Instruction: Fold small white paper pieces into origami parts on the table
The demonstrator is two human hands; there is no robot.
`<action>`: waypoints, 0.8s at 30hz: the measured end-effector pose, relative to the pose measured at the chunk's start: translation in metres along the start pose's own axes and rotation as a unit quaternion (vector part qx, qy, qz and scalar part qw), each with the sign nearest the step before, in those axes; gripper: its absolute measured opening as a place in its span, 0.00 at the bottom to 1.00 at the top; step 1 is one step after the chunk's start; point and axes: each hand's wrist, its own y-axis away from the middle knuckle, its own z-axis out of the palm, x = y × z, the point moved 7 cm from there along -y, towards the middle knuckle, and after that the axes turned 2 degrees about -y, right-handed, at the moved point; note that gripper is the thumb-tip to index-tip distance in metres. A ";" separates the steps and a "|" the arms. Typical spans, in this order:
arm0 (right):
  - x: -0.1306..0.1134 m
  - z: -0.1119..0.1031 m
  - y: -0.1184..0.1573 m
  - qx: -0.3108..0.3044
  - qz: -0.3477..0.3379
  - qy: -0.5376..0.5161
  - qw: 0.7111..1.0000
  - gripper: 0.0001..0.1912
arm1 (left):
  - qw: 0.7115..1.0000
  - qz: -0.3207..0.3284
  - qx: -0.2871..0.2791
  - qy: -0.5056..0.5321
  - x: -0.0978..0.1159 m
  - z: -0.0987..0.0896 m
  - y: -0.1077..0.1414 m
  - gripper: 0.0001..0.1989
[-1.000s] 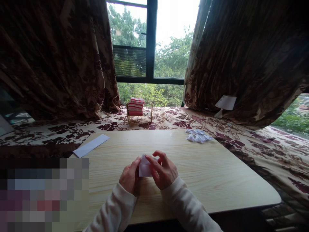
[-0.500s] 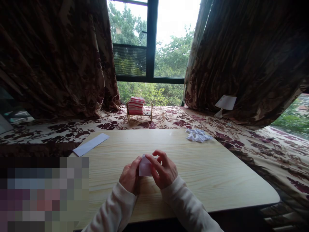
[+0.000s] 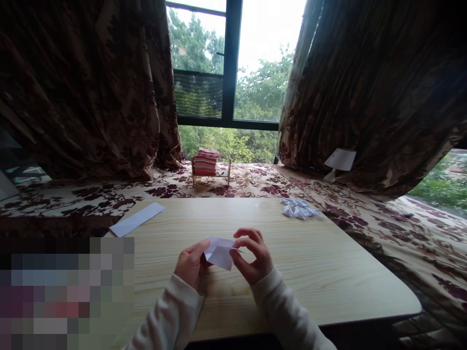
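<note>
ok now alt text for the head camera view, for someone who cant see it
Two hands, left and right, hold a creased piece of white paper above a pale wooden table. A flat white strip lies at the far left, folded white pieces at the far right, with a curtained window behind.

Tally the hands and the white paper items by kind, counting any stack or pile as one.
Left hand and right hand: 2
Held paper: 1
Flat paper strip: 1
Pile of folded paper: 1 (pieces overlap too much to count)
Total: 5
</note>
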 end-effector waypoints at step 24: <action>0.068 0.005 0.015 -0.015 0.357 -0.283 0.890 0.16 | 0.968 0.019 -0.123 -0.219 0.010 0.011 0.008 0.11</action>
